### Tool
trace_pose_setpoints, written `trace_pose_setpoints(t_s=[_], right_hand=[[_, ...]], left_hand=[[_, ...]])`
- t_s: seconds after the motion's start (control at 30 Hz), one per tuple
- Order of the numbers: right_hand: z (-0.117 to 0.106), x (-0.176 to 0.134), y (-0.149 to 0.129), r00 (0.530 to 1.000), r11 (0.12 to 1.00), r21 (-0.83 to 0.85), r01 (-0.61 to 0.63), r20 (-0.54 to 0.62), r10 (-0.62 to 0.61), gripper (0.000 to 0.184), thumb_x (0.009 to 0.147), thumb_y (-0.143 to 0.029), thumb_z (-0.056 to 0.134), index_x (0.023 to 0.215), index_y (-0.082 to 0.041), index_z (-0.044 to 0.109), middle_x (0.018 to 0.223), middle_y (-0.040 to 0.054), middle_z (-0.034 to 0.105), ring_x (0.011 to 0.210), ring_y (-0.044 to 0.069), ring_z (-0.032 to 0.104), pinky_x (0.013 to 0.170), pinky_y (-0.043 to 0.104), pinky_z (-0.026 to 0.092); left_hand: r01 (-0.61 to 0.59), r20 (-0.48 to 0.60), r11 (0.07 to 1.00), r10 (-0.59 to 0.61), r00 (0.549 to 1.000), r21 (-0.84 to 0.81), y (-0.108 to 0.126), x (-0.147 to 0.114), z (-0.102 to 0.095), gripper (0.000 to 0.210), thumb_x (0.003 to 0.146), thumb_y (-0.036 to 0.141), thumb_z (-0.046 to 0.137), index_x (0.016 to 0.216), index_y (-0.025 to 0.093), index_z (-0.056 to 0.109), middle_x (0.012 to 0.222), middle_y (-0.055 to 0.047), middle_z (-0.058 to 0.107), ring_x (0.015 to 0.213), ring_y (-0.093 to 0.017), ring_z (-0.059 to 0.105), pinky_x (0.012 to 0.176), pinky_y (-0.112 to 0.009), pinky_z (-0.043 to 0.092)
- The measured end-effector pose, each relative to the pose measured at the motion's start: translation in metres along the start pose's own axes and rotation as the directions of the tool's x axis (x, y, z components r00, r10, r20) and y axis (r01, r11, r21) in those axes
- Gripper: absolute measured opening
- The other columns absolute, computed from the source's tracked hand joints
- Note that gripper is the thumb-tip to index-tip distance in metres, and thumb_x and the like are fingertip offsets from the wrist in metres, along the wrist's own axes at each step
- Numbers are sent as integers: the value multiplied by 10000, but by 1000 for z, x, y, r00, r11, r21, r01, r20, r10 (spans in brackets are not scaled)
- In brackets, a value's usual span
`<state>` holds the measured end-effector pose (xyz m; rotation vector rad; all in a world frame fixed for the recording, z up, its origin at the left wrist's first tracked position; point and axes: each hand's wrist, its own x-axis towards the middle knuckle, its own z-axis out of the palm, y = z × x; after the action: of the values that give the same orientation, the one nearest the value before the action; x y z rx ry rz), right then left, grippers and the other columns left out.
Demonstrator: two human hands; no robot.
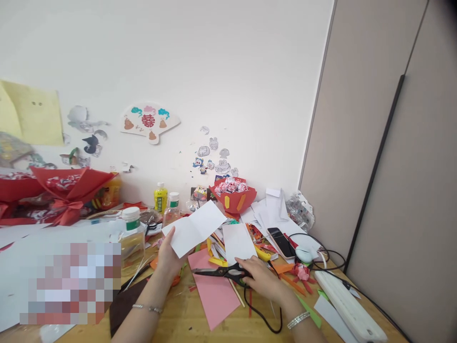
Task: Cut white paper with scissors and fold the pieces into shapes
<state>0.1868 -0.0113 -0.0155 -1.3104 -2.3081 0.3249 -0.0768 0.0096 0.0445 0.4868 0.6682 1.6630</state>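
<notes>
Through the head camera I see the left hand (170, 257) pinching the creased white paper (200, 227) above the cluttered table (183, 326). The right hand (260, 277) lies on the handles of the black scissors (222, 272); I cannot tell whether its fingers close around them. The blades cross the pink paper (218, 302) and point toward the left wrist, so a careless sweep could nick skin. The black cord (274, 332), looping just beside the right hand, could snag.
</notes>
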Motion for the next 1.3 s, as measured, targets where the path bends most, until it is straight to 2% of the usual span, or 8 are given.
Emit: trace_pose_setpoints(t_s=[0.13,0.37,0.5,0.6,0.67,0.83,0.97,1.3], right_hand=[[2,3,2,998,981,185,-51,-31,58,514,702,-161,581,1210,-211,522,1050,90,601,981,231,536,848,320,402],[-5,-2,-23,989,846,512,-151,73,132,450,635,-155,633,1052,-237,485,767,-37,555,730,149,535,645,234,407],[-5,-6,-23,990,797,590,-127,123,67,433,649,-152,622,1037,-242,452,725,-61,491,628,110,469,588,222,378],[-3,-5,-17,993,732,679,-51,110,-33,253,759,-305,566,973,-211,471,699,-48,464,585,103,425,563,235,371],[0,-4,-12,987,685,729,-6,114,-113,313,782,-443,544,968,-201,478,678,-43,466,564,106,419,549,246,369],[7,-3,-3,954,607,793,-47,216,-208,503,737,-656,488,934,-193,484,616,-34,495,516,117,453,510,257,358],[8,-5,-3,939,603,792,-91,270,-213,513,734,-660,491,943,-192,491,599,-37,502,507,111,461,486,241,345],[6,-6,-5,935,651,755,-80,284,-214,508,765,-644,461,977,-184,495,597,-46,489,497,93,436,467,224,314]], left_hand=[[-7,5,1000,7,1000,-17,1,1,-2,345,819,287,483,1149,207,542,865,-67,686,649,-198,645,568,-327,525],[12,73,999,-9,997,-45,2,0,-1,350,817,293,485,1151,208,545,856,-62,693,650,-205,652,539,-313,517],[31,71,997,-27,997,-65,2,-2,0,348,820,291,486,1152,201,541,857,-66,694,642,-199,652,529,-302,514],[39,87,997,-32,996,-72,3,-4,0,334,826,290,481,1140,198,546,851,-64,697,651,-202,657,547,-313,524],[36,89,997,-29,996,-74,3,-6,1,327,831,292,476,1136,198,546,820,-57,698,648,-204,661,571,-327,533],[36,88,996,-28,996,-83,5,-9,2,313,846,274,446,1129,177,537,731,-45,693,619,-207,666,632,-366,548],[36,31,996,-34,999,-77,4,-9,3,287,846,236,449,1105,150,538,639,-31,676,551,-199,657,620,-366,553],[53,111,994,-42,993,-99,-1,-4,-1,319,836,261,464,1131,161,533,746,-73,706,645,-224,675,605,-355,554]])
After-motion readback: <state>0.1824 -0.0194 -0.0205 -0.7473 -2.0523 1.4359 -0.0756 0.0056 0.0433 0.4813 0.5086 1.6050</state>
